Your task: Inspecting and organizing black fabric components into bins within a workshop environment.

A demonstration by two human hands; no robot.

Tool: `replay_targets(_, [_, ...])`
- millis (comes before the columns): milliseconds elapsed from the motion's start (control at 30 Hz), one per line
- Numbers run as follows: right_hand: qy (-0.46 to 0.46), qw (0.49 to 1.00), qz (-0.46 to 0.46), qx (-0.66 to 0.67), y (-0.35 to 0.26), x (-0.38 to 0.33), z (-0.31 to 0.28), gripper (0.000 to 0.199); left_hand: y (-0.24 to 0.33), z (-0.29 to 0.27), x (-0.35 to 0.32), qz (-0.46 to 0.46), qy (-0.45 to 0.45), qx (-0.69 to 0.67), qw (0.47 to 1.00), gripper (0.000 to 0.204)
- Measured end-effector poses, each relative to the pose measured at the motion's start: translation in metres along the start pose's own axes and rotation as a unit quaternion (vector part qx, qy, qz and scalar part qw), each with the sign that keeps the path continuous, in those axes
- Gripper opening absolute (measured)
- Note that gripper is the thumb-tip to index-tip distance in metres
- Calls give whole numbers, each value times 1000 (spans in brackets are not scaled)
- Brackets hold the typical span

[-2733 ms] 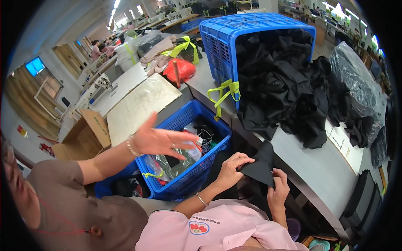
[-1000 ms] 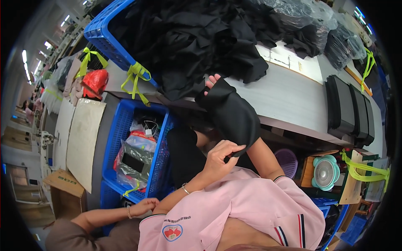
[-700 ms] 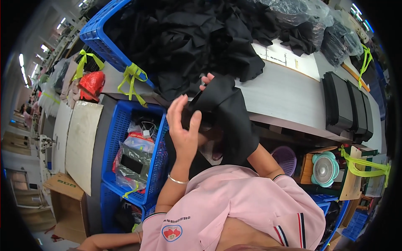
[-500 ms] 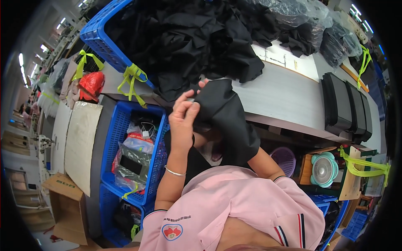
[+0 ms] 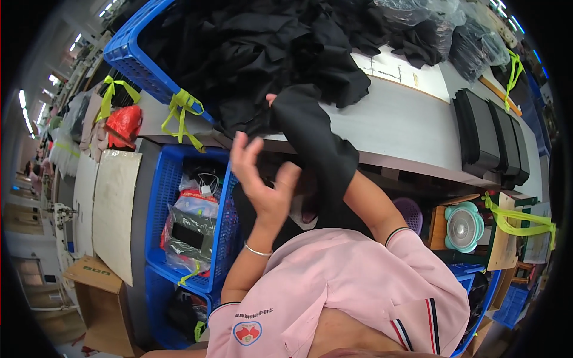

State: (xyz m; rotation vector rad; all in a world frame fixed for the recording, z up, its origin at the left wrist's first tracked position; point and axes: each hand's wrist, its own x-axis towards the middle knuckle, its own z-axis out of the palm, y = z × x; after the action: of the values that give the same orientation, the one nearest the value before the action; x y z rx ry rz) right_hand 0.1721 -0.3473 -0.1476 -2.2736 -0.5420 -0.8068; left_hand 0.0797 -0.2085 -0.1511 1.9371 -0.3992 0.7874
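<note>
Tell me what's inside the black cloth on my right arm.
Your right forearm goes in at the near end of the black cloth, and a bit of your right hand shows at the far end. The wrist and the rest of the hand are covered.

Worktable [image 5: 388, 128], one: long, grey-topped, running left to right across the far side. Borne on it:

Heap of black fabric [image 5: 256, 65], loose, crumpled, far centre; the largest entry.

Crate [image 5: 134, 65], blue plastic, lattice-walled, tipped, far left, its rim against the heap; yellow-green ribbon [image 5: 182, 111] tied at the near corner.

White sheet [image 5: 421, 83], dark-lined, right of the heap, part-covered by black cloth.

Dark flat panels [image 5: 480, 134], three stacks, side by side, right.

Bundle in clear plastic [image 5: 477, 51], dark contents, far right, beyond the sheet.

Red bag [image 5: 125, 122], plastic, left of the crate.
</note>
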Motion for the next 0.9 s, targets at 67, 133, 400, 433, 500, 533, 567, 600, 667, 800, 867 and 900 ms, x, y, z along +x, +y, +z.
replay_targets(67, [24, 985, -65, -161, 5, 19, 9, 12, 20, 6, -21, 54, -84, 3, 995, 90])
replay_targets(133, [-95, 971, 52, -215, -1, 29, 15, 18, 20, 16, -40, 59, -95, 21, 993, 99])
replay_targets(400, [46, 974, -71, -212, 23, 19, 52, 13, 1, 10, -51, -107, -84, -140, 981, 31])
replay_targets(433, [17, 972, -47, -230, 24, 18, 54, 13, 5, 10, -52, -107, -83, -141, 981, 31])
replay_targets(500, [-41, 964, -1, -262, 24, 16, 57, 13, 18, 13, -52, -152, -52, -168, 973, 45])
replay_targets(533, [-71, 958, 23, -277, 24, 15, 59, 14, 13, 11, -53, -60, -70, -41, 995, 57])
replay_targets(567, [-71, 959, 21, -275, 26, 15, 62, 14, 12, 13, -55, -48, -42, -26, 998, 53])
replay_targets(600, [-30, 968, 2, -250, 28, 15, 63, 14, 11, 15, -57, -35, -14, -11, 999, 49])
replay_targets(667, [11, 974, -17, -227, 28, 17, 61, 14, -2, 15, -69, -87, -16, -58, 994, 43])
replay_targets(800, [90, 976, -82, -178, 4, 27, 37, 17, -10, 10, -59, -130, -75, -188, 971, 20])
replay_targets(867, [110, 975, -99, -163, -1, 25, 36, 18, -15, 6, -47, -259, -70, -232, 935, 14])
replay_targets(900, [89, 983, -66, -149, 0, 22, 38, 15, -16, 8, -36, -301, -54, -241, 921, 13])
